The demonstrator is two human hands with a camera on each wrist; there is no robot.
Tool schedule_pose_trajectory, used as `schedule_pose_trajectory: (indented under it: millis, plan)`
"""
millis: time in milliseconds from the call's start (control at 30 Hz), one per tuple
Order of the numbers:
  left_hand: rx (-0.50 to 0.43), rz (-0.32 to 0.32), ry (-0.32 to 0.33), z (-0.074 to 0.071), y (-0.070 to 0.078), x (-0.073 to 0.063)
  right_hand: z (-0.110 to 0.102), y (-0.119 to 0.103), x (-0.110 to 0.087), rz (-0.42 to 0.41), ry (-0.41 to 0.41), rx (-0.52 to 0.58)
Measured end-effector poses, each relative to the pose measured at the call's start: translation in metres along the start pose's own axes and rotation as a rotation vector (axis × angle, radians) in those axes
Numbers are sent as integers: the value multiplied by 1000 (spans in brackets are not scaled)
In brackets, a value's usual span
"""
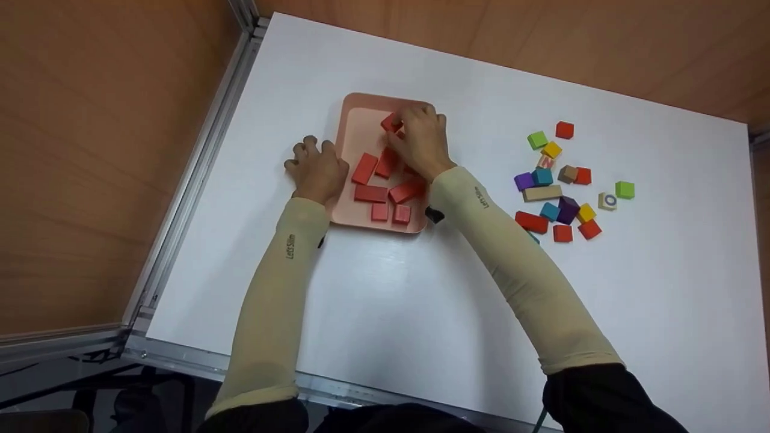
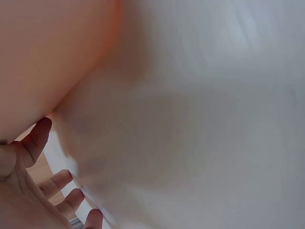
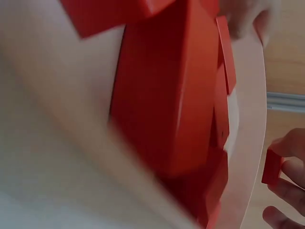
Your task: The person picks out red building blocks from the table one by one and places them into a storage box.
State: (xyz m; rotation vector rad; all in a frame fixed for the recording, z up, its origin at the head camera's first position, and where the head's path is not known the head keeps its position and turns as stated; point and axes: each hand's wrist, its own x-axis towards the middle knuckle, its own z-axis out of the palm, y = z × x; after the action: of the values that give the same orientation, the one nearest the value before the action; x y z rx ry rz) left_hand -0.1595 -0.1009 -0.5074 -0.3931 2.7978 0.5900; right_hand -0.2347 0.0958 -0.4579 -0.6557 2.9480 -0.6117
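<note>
A pink tray (image 1: 361, 114) holds several red blocks, among them a long red block (image 1: 364, 169) and a red cube (image 1: 402, 214). Over the tray's far right part is my right hand (image 1: 423, 139), pinching a small red block (image 3: 273, 167) between thumb and fingers. My left hand (image 1: 317, 171) is at the tray's left edge with its fingers spread and bent loosely, nothing held in them. Its thumb (image 2: 38, 140) touches the tray's side in the left wrist view. The right hand hides some of the red blocks under it.
Right of the tray lies a loose group of coloured blocks: a red cube (image 1: 564, 130), a green cube (image 1: 625, 190), a purple block (image 1: 568, 210), a tan plank (image 1: 542, 193) and several others. Wooden panels (image 1: 511, 36) stand behind and left of the white table (image 1: 385, 300).
</note>
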Motion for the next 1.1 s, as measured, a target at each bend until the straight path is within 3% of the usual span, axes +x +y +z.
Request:
schedule_pose_trajectory:
  millis: [233,700,933,1100]
  plan:
    - [12,-6,-1,-1,1,0,15,-15,3,10,-103,-6]
    - [15,-6,-35,-2,1,-1,29,-15,-1,-11,-182,-88]
    - [11,53,-1,3,-1,-1,30,-12,-8,-1,-182,-93]
    - [1,50,-20,3,-7,-1,20,-12,-12,9,-140,-32]
